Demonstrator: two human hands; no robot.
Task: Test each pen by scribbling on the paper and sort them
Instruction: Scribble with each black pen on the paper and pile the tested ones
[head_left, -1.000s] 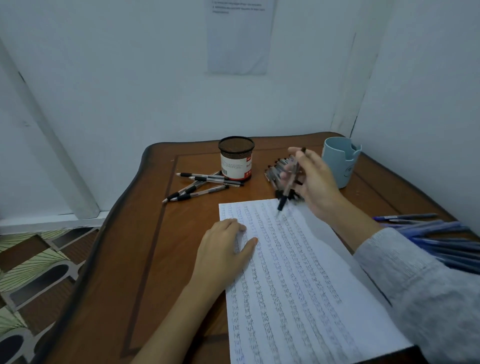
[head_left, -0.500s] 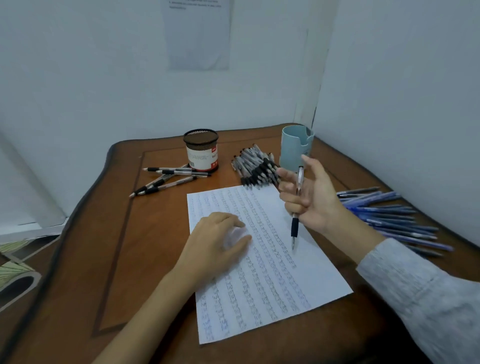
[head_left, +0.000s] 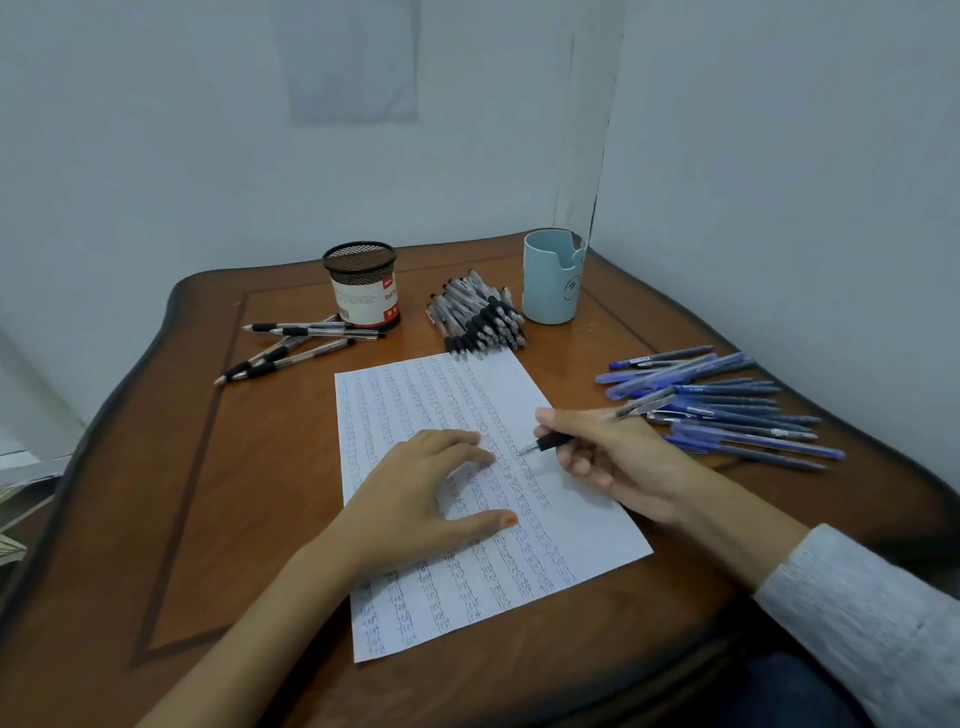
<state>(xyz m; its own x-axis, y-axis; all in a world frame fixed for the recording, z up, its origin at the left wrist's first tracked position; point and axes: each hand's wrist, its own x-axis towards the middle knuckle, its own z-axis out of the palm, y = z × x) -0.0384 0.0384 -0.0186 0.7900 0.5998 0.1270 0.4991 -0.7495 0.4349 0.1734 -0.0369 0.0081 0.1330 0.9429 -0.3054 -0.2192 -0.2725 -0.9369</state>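
A sheet of paper (head_left: 519, 561) covered in columns of scribbles lies in the middle of the wooden table (head_left: 208, 519). My left hand (head_left: 421, 499) presses flat on the paper, fingers spread. My right hand (head_left: 613, 462) grips a black-grip pen (head_left: 550, 443) in a writing hold, its tip down at the paper just right of my left fingers. A heap of black-grip pens (head_left: 475, 319) lies behind the sheet. Several more black-grip pens (head_left: 296, 343) lie at the left. Blue pens (head_left: 727, 405) are spread at the right.
A black mesh pen cup (head_left: 363, 286) with a white label stands at the back left. A light blue cup (head_left: 553, 278) stands at the back right near the wall corner. Walls close in behind and on the right. The table's curved edge drops off on the left.
My right hand has lowered the pen from mid-air and turned it into a writing hold, tip at the paper. The camera has swung right and down. My left hand stays on the sheet.
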